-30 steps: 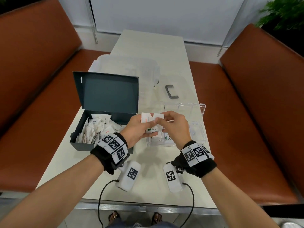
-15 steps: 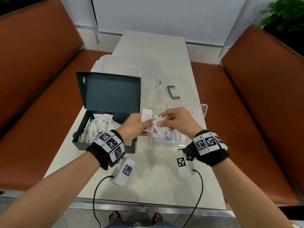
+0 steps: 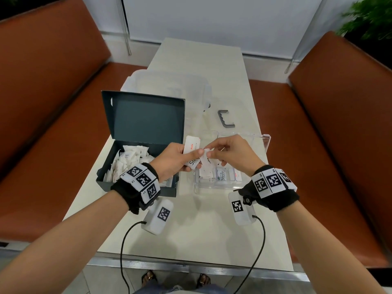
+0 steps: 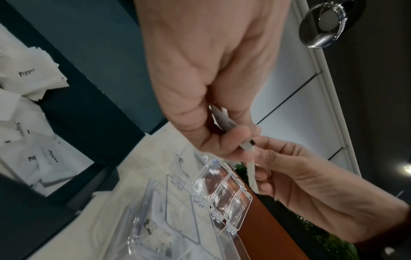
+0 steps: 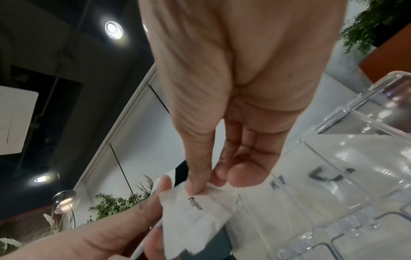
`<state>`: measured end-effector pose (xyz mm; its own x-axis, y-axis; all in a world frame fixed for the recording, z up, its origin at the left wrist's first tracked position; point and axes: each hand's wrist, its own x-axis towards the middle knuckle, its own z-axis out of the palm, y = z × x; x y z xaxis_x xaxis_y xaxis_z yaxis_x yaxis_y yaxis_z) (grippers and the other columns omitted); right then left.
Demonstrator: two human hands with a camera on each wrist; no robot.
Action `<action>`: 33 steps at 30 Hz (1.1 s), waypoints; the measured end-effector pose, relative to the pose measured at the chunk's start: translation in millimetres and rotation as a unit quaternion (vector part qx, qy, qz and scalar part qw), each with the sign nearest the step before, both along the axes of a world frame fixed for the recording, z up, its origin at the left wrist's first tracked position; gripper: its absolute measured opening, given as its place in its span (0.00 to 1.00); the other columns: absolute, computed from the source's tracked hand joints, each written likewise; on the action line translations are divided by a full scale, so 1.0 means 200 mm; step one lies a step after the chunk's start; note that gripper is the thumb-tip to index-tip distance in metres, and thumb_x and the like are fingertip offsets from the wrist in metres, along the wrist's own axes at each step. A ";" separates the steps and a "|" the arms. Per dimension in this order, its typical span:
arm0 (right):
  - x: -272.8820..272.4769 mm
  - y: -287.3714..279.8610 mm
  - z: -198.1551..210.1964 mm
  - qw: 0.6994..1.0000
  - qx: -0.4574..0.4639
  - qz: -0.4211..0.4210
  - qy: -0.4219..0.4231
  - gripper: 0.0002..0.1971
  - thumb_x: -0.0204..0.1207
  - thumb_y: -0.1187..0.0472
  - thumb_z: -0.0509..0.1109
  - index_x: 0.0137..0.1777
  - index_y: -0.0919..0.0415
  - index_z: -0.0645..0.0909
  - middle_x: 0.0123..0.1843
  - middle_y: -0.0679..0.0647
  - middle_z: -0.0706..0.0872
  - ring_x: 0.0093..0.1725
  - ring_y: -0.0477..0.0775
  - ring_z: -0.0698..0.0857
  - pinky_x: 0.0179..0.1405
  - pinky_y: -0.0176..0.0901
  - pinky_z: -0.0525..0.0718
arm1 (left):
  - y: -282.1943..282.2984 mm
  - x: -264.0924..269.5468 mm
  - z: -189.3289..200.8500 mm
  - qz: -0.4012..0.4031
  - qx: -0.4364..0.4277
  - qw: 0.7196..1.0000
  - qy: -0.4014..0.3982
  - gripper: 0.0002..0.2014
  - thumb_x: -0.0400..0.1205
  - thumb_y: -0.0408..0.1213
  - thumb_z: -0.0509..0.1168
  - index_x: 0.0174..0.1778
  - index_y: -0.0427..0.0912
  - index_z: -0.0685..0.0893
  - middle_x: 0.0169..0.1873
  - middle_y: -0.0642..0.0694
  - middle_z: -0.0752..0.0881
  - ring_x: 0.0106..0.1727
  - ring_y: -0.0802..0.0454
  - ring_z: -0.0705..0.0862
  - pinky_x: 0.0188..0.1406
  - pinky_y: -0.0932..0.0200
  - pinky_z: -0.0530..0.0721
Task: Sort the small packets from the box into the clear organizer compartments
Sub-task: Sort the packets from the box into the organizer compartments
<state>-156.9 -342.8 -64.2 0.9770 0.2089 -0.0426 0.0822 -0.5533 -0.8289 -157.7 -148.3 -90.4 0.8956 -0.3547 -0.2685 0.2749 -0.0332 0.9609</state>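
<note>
My left hand (image 3: 191, 155) holds a small stack of white packets (image 3: 192, 146), with Salt and Stevia labels showing. Just to its right, my right hand (image 3: 209, 152) pinches a Pepper packet (image 5: 198, 207) between thumb and fingers, beside the stack. Both hands hover above the left part of the clear organizer (image 3: 218, 184), whose lid (image 3: 254, 139) stands open. Its front compartments hold a speckled packet, a Stevia packet (image 3: 221, 175) and a red-marked one. The dark open box (image 3: 135, 187) at the left holds several white packets (image 3: 127, 162).
A clear plastic tub (image 3: 169, 88) stands behind the box, and a grey handle piece (image 3: 226, 119) lies beyond the organizer. Orange-brown benches (image 3: 42, 124) flank the narrow table (image 3: 201, 230) on both sides. Wrist-camera cables hang over its front edge.
My right hand has drawn the Pepper packet away from the stack in my left hand. Both hands have lifted slightly and shifted away from me over the organizer.
</note>
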 end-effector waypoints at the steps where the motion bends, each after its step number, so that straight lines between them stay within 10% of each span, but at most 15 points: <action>1: 0.00 0.00 0.00 1.000 0.013 -0.006 0.006 0.02 0.72 0.59 0.78 0.43 0.52 0.89 0.31 0.46 0.87 0.26 0.44 0.83 0.31 0.33 0.83 | 0.00 0.00 0.00 0.001 0.000 1.000 0.001 0.24 0.70 0.52 0.71 0.52 0.36 0.88 0.46 0.42 0.92 0.43 0.55 0.91 0.34 0.67 0.85; 16: -0.01 0.04 -0.05 0.962 0.210 -0.152 0.080 0.05 0.74 0.65 0.76 0.41 0.67 0.86 0.26 0.56 0.84 0.26 0.52 0.83 0.30 0.41 0.86 | -0.05 -0.01 -0.05 0.056 0.032 0.997 -0.034 0.07 0.79 0.39 0.73 0.43 0.37 0.88 0.26 0.52 0.88 0.25 0.61 0.84 0.24 0.70 0.77; 24: 0.02 0.04 -0.01 0.994 0.057 -0.067 0.062 0.07 0.74 0.64 0.74 0.50 0.53 0.87 0.35 0.49 0.86 0.29 0.45 0.82 0.26 0.34 0.80 | -0.04 0.00 -0.04 0.021 0.094 0.993 -0.070 0.05 0.80 0.37 0.72 0.41 0.40 0.89 0.21 0.54 0.85 0.21 0.64 0.78 0.21 0.71 0.72; 29: 0.01 0.06 -0.02 0.959 0.189 -0.198 0.070 0.04 0.76 0.70 0.70 0.44 0.62 0.83 0.37 0.57 0.87 0.27 0.50 0.84 0.27 0.40 0.84 | -0.03 0.00 -0.05 0.056 0.021 0.998 -0.032 0.09 0.78 0.42 0.74 0.46 0.39 0.90 0.43 0.45 0.93 0.28 0.62 0.79 0.27 0.70 0.77; 33: -0.04 0.11 -0.06 0.925 0.282 -0.220 0.125 0.03 0.77 0.72 0.67 0.48 0.66 0.79 0.43 0.63 0.87 0.31 0.58 0.88 0.30 0.44 0.86 | -0.05 0.00 -0.07 0.112 -0.020 0.994 -0.006 0.11 0.77 0.39 0.75 0.51 0.36 0.89 0.41 0.44 0.92 0.28 0.60 0.80 0.28 0.68 0.79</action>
